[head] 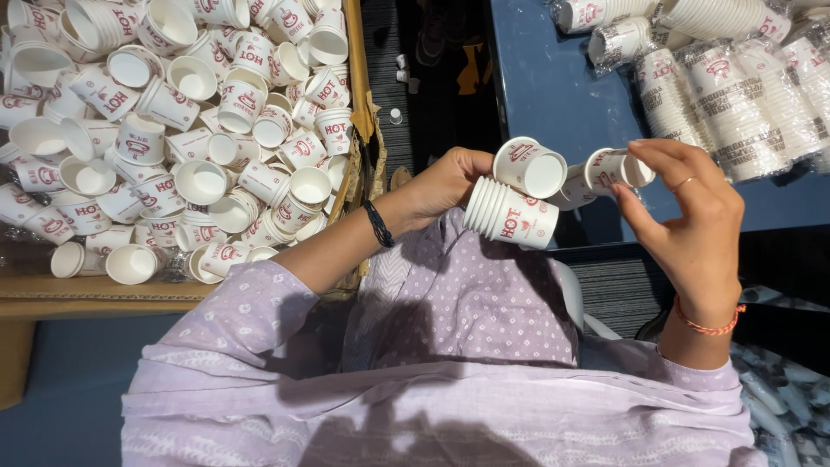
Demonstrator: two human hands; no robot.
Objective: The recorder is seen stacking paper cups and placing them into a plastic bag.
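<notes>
My left hand (445, 182) grips a short stack of white paper cups (510, 216) with red print, lying on its side, and a single cup (530, 167) rests against my fingers above it. My right hand (692, 220) pinches another small paper cup (616, 169) by its rim, just right of the single cup. Both hands hover over my lap, between the box and the blue table. I wear a lilac patterned garment, a black band on the left wrist and an orange thread on the right wrist.
A large cardboard box (359, 104) at the left is full of loose paper cups (173, 130). On the blue table (553, 95) at the upper right lie several plastic-wrapped sleeves of stacked cups (735, 95). Dark floor shows between them.
</notes>
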